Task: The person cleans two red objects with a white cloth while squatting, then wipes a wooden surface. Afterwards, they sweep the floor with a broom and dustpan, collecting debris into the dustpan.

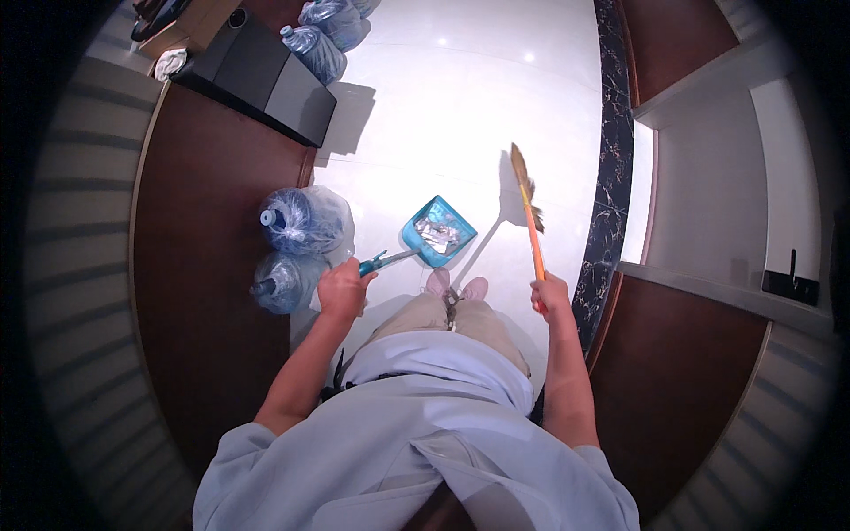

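Note:
My left hand [341, 289] grips the teal handle of a long-handled dustpan [408, 235]. Its blue pan is in front of my feet, and crumpled litter [439, 236] lies inside it. In my right hand [550, 294] is the orange handle of a broom [534, 242]. The broom points away from me, its brown bristles [518, 164] to the right of the dustpan and apart from it. Whether the bristles touch the floor I cannot tell. A shadow of the broom falls on the tiles to its left.
Large plastic-wrapped water bottles [299, 219] stand left of the dustpan, against a reddish-brown panel [199, 265]. Further ahead are a black and grey box-like unit [272, 83] and more water bottles [315, 50]. A dark marbled strip [614, 159] borders the white tiled floor [458, 99] beside a doorway on the right.

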A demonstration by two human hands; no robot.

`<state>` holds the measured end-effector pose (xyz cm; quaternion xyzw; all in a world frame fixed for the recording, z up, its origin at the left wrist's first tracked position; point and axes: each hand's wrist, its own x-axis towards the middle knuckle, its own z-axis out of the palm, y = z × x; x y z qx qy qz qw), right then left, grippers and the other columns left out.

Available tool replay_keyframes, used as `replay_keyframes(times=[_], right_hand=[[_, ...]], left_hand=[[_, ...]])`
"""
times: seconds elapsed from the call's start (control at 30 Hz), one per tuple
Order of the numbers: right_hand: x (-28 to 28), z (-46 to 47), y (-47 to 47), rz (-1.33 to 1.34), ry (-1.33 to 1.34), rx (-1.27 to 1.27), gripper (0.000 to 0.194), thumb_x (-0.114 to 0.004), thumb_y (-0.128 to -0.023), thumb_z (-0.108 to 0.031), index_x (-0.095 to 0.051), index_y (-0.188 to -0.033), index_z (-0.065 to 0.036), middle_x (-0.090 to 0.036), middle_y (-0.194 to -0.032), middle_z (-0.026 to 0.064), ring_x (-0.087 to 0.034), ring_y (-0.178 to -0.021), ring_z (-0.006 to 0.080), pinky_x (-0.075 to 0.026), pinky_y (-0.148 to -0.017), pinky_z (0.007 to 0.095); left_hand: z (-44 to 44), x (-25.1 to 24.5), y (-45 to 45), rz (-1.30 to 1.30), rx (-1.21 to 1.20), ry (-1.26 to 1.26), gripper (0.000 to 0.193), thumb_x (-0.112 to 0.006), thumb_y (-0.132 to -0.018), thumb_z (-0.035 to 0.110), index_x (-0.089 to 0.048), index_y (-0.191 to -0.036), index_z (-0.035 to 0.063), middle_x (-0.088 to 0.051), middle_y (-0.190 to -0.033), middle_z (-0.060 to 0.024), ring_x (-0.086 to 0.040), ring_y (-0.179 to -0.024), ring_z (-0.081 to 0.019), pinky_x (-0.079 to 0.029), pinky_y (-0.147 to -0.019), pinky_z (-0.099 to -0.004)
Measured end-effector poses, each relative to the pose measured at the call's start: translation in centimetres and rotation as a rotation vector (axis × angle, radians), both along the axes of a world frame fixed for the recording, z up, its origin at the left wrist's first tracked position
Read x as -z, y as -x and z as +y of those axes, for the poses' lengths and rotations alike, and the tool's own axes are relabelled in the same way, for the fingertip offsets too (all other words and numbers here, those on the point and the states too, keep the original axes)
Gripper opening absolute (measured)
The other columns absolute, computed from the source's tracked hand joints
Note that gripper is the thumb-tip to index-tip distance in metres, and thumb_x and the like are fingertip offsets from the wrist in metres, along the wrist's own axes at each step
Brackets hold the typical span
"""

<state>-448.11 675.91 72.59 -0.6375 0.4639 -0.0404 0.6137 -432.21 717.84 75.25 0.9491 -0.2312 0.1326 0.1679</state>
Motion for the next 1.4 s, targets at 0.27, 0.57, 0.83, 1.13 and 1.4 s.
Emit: replay_keyframes(times=[0.27,0.57,0.83,1.13,1.4], right_hand=[[2.4,-3.8,-10.4,0.271,0.343,-0.491,0.018,-0.056,-0.078,-0.005,-0.065,-0.084,0.009,-0.066,-0.068,0.0207,-0.067,-0.056,0.0289,-0.052,-0.047,0.0409],[-4.9,-3.0,-3.8,0.042,-0.075,-0.204,0.049,-0.063,-0.082,0.003,-0.056,-0.13,0.005,-0.058,-0.061,0.0087,-0.052,-0.041,0.0167,-0.039,-0.034,0.0322],[-0.9,-1.5,1.3,-0.325,-0.308,0.208,0.074,-0.059,-0.083,0.006,-0.03,-0.151,-0.002,-0.052,-0.067,0.0046,-0.046,-0.043,0.0108,-0.035,-0.034,0.0266],[3.1,-0.8,7.1,-0.326,0.078,0.504,0.034,-0.056,-0.083,0.004,-0.051,-0.115,-0.007,-0.048,-0.063,0.0019,-0.046,-0.043,0.0096,-0.034,-0.031,0.0256],[3.0,-3.1,14.1,-0.382,0.081,0.855,0.021,-0.054,-0.087,0.003,-0.054,-0.106,-0.006,-0.049,-0.063,0.0021,-0.043,-0.042,0.0091,-0.035,-0.034,0.0258]], left_hand=[[-6.5,-2.7,-1.3,0.092,-0.121,-0.061,0.038,-0.079,-0.075,0.04,-0.058,-0.075,0.0084,-0.065,-0.072,-0.0109,-0.065,-0.07,-0.0321,-0.046,-0.067,-0.0449],[-10.6,-0.3,-2.5,-0.036,-0.067,0.144,0.039,-0.08,-0.073,0.04,-0.056,-0.074,0.0087,-0.062,-0.067,-0.0128,-0.061,-0.064,-0.0363,-0.044,-0.06,-0.0483],[-10.1,3.9,-4.8,-0.009,-0.05,0.177,0.041,-0.076,-0.077,0.043,-0.059,-0.076,0.0066,-0.064,-0.071,-0.015,-0.062,-0.067,-0.0383,-0.045,-0.06,-0.0501],[-4.6,7.4,-8.1,0.061,-0.107,0.158,0.044,-0.073,-0.08,0.05,-0.061,-0.086,0.0079,-0.068,-0.078,-0.016,-0.066,-0.072,-0.0397,-0.049,-0.062,-0.0506],[0.2,7.6,-12.8,0.078,-0.092,0.079,0.045,-0.07,-0.082,0.053,-0.062,-0.09,0.0092,-0.069,-0.08,-0.0163,-0.067,-0.075,-0.04,-0.05,-0.063,-0.0507]])
